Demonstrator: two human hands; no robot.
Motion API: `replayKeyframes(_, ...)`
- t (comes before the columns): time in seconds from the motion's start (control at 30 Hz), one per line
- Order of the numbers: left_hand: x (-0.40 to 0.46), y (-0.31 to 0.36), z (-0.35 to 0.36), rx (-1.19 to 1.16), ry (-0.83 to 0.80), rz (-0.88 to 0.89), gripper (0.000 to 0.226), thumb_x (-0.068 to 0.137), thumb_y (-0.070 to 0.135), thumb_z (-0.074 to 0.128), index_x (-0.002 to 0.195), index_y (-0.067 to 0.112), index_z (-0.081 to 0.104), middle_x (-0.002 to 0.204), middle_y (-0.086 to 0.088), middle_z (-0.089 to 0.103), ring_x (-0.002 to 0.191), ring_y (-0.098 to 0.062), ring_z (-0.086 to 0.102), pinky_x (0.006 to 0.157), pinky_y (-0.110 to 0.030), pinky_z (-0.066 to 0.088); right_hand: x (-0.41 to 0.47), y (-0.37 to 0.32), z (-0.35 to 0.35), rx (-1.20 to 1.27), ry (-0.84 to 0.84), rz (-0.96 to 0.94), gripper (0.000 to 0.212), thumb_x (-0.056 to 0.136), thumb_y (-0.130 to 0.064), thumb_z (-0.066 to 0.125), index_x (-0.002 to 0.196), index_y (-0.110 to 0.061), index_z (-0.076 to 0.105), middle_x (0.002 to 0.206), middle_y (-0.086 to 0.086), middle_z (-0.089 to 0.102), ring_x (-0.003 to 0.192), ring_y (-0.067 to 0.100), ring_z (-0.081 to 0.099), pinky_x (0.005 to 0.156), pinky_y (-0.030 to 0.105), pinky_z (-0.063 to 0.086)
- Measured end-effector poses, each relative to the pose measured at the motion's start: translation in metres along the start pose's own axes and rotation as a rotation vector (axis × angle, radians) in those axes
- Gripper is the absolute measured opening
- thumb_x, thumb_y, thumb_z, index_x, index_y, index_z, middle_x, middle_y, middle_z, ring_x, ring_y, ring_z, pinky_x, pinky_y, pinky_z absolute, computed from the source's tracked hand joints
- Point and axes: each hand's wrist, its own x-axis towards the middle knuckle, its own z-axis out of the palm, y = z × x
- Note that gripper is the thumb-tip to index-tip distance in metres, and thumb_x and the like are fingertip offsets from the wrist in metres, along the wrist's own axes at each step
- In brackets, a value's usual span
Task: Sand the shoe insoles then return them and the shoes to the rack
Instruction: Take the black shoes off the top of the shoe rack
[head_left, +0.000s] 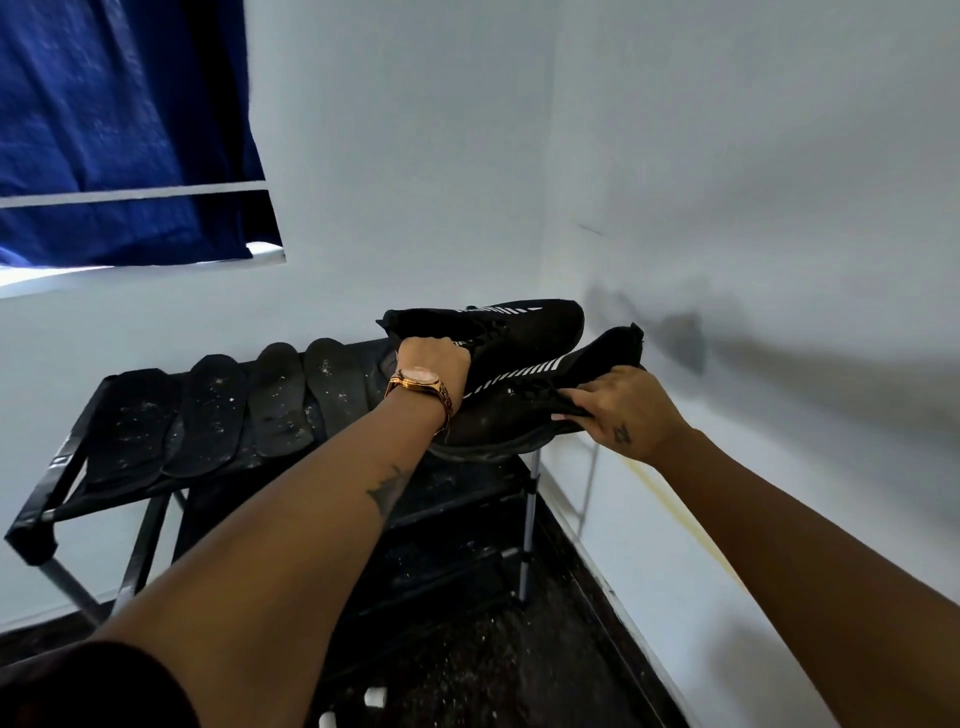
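Two black knit shoes with white stripes are at the right end of the black rack (62, 467). My left hand (434, 358), with a gold watch on its wrist, grips the collar of the far shoe (524, 325), which is tilted up. My right hand (623, 405) pinches the opening of the near shoe (519, 415), whose sole rests on the rack's top shelf. Several dark insoles (210, 415) speckled with pale dust lie side by side on the top shelf, to the left of the shoes.
White walls meet in a corner just behind and to the right of the rack. A blue curtain (119, 130) hangs over a window at upper left. The dark floor (493, 649) is dusted with pale specks. Lower shelves sit under the top one.
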Motion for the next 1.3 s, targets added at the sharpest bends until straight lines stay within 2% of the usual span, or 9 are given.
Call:
replayKeyframes(0.23, -0.045, 0.044, -0.027, -0.039, -0.058, 0.105, 0.020, 0.089, 0.015, 0.052, 0.107, 0.015, 0.062, 0.100, -0.003, 0.064, 0.092, -0.021, 0.062, 0.067, -0.028, 0.038, -0.093, -0.014, -0.028, -0.060, -0.173, 0.285, 0.046, 0.083, -0.050, 0.039, 0.067, -0.022, 0.070, 0.040, -0.003, 0.054, 0.033, 0.017, 0.051, 0.038, 0.018, 0.033)
replayKeyframes(0.37, -0.072, 0.071, -0.037, -0.050, -0.104, 0.138, 0.015, 0.089, 0.017, 0.051, 0.098, 0.017, 0.063, 0.080, 0.001, 0.058, 0.072, -0.018, 0.053, 0.063, -0.028, 0.037, -0.137, -0.031, -0.034, -0.087, -0.306, 0.372, 0.037, 0.073, -0.047, 0.073, 0.055, -0.017, 0.062, 0.035, 0.001, 0.048, 0.026, 0.018, 0.044, 0.036, 0.017, 0.024)
replayKeyframes(0.47, -0.093, 0.090, -0.030, -0.064, -0.153, 0.158, 0.015, 0.091, 0.019, 0.049, 0.096, 0.017, 0.062, 0.069, 0.003, 0.049, 0.069, -0.017, 0.051, 0.062, -0.027, 0.036, -0.166, -0.050, -0.030, -0.085, -0.461, 0.432, 0.041, 0.091, -0.052, 0.045, 0.086, -0.015, 0.063, 0.066, 0.006, 0.066, 0.057, 0.022, 0.062, 0.048, 0.023, 0.027)
replayKeyframes(0.57, -0.108, 0.108, -0.009, -0.117, -0.229, 0.160, 0.018, 0.092, 0.019, 0.048, 0.102, 0.016, 0.063, 0.093, 0.000, 0.065, 0.087, -0.020, 0.062, 0.065, -0.027, 0.039, -0.186, -0.068, -0.016, 0.006, -0.631, 0.522, 0.048, 0.096, -0.054, 0.027, 0.102, -0.018, 0.058, 0.091, 0.005, 0.068, 0.084, 0.022, 0.064, 0.055, 0.026, 0.030)
replayKeyframes(0.8, -0.129, 0.153, 0.079, -0.239, -0.452, 0.149, 0.026, 0.091, 0.020, 0.048, 0.111, 0.013, 0.062, 0.112, -0.004, 0.065, 0.104, -0.023, 0.062, 0.072, -0.029, 0.045, -0.226, -0.106, 0.047, 0.203, -0.876, 0.717, 0.045, 0.097, -0.047, 0.035, 0.104, -0.011, 0.060, 0.101, 0.008, 0.066, 0.095, 0.025, 0.062, 0.075, 0.031, 0.045)
replayKeyframes(0.97, -0.139, 0.191, 0.155, -0.353, -0.631, 0.102, 0.023, 0.090, 0.016, 0.049, 0.107, 0.011, 0.063, 0.110, -0.006, 0.066, 0.103, -0.024, 0.063, 0.079, -0.031, 0.049, -0.250, -0.130, 0.098, 0.321, -0.986, 0.784, 0.034, 0.099, -0.035, 0.037, 0.106, -0.010, 0.059, 0.102, 0.008, 0.064, 0.097, 0.025, 0.061, 0.069, 0.027, 0.040)
replayKeyframes(1.07, -0.140, 0.215, 0.197, -0.403, -0.710, 0.082, 0.022, 0.090, 0.012, 0.048, 0.105, 0.010, 0.063, 0.106, -0.005, 0.067, 0.099, -0.022, 0.064, 0.076, -0.029, 0.048, -0.266, -0.144, 0.132, 0.372, -1.047, 0.841, 0.028, 0.099, -0.029, 0.037, 0.097, -0.010, 0.058, 0.083, 0.003, 0.058, 0.094, 0.025, 0.062, 0.059, 0.025, 0.039)
replayKeyframes(1.2, -0.137, 0.244, 0.244, -0.447, -0.740, 0.059, 0.022, 0.090, 0.012, 0.048, 0.106, 0.010, 0.063, 0.108, -0.006, 0.066, 0.099, -0.023, 0.064, 0.073, -0.029, 0.047, -0.282, -0.157, 0.173, 0.348, -1.121, 0.873, 0.032, 0.100, -0.030, 0.036, 0.111, -0.007, 0.056, 0.108, 0.011, 0.064, 0.099, 0.027, 0.062, 0.076, 0.033, 0.049)
replayKeyframes(1.3, -0.132, 0.264, 0.274, -0.467, -0.751, 0.052, 0.023, 0.090, 0.010, 0.047, 0.107, 0.011, 0.063, 0.108, -0.006, 0.066, 0.100, -0.022, 0.063, 0.074, -0.029, 0.047, -0.292, -0.163, 0.198, 0.300, -1.120, 0.894, 0.031, 0.100, -0.028, 0.036, 0.114, -0.008, 0.056, 0.109, 0.010, 0.065, 0.099, 0.027, 0.063, 0.077, 0.033, 0.050)
